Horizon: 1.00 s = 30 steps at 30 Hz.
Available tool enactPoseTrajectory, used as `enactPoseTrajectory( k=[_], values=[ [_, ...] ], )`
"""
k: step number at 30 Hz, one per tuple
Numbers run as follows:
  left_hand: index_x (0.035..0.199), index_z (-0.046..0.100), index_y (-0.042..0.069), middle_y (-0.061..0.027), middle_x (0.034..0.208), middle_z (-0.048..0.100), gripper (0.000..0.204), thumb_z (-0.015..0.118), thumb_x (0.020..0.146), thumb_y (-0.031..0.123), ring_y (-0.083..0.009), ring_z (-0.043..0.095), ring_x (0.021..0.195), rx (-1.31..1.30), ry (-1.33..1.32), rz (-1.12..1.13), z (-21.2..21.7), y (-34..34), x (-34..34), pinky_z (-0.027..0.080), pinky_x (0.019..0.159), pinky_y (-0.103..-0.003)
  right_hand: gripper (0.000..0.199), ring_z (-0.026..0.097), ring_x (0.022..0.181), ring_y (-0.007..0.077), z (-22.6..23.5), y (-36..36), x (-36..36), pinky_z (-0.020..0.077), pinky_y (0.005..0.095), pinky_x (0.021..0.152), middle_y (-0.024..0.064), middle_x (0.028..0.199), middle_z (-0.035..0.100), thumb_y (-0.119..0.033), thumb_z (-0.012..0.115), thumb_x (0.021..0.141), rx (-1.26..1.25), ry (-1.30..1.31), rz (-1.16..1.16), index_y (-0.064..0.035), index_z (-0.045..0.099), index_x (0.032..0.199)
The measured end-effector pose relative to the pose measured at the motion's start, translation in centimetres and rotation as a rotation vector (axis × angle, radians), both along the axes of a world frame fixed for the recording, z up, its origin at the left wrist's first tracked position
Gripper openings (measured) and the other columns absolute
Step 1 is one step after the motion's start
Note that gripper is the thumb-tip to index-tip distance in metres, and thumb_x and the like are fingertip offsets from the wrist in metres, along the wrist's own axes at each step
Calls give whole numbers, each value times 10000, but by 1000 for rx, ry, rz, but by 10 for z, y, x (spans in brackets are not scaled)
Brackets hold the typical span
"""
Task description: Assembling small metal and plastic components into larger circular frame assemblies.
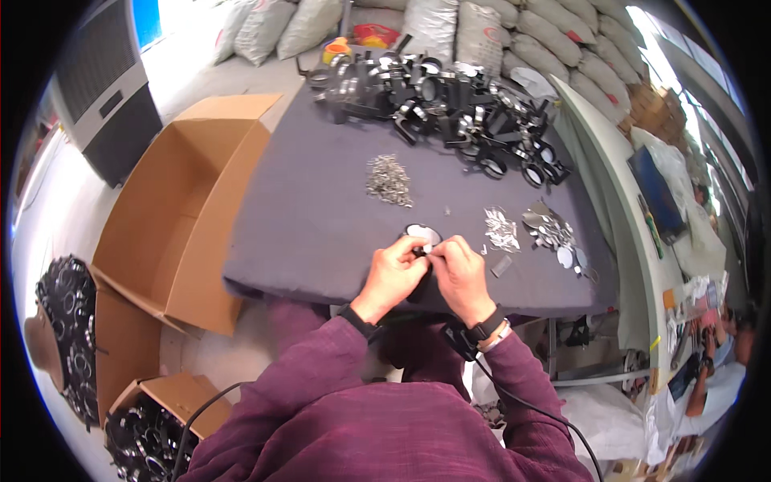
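Near the table's front edge, my left hand (393, 275) grips a black ring-shaped part with a pale round face (422, 234). Its black lower portion runs down between my hands and is partly hidden by them. My right hand (461, 279) meets the left at this part, its thumb and forefinger pinched together. A tiny whitish piece (427, 249) shows at the fingertips; its kind is too small to make out. Beyond my hands lies a heap of small metal fasteners (389, 181). Slim silvery pieces (502, 230) are piled to the right, beside shiny flat discs and plates (554, 229).
A large heap of black ring-shaped parts (434, 96) covers the table's far end. At left stand an open cardboard box (181, 213) and boxes holding more black parts (148, 438). A pale partition (618, 185) borders the right side. Stacked sacks (554, 36) line the back.
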State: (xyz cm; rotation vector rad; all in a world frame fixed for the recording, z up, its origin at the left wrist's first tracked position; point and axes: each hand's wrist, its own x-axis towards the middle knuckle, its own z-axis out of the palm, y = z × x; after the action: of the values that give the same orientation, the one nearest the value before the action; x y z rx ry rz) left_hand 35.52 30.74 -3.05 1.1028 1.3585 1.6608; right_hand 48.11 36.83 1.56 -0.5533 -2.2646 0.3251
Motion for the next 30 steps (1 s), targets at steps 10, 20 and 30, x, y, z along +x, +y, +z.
enactPoseTrajectory(
  k=[10,20,30],
  values=[
    [1026,638,32,59,572,523,157,577,881,36,2,442,468,-19,32,34,-2,5,2,363,391,-201,90,616,705,313,-1,16,27,501,384,615,118,795,588,-20,655,799,-35,-13,-171,-43,586,853],
    [1042,631,39,61,560,508,170,569,884,40,1,426,450,-7,10,20,-2,6,2,355,384,-200,101,641,736,386,-14,92,67,523,446,678,214,730,632,-88,637,761,12,-699,-513,7,649,730],
    [981,618,17,51,552,495,143,572,846,18,6,398,522,-52,-47,30,6,4,6,331,472,-203,77,661,726,372,-4,95,47,544,437,674,218,734,651,-45,623,688,144,-928,-386,14,671,693]
  ],
)
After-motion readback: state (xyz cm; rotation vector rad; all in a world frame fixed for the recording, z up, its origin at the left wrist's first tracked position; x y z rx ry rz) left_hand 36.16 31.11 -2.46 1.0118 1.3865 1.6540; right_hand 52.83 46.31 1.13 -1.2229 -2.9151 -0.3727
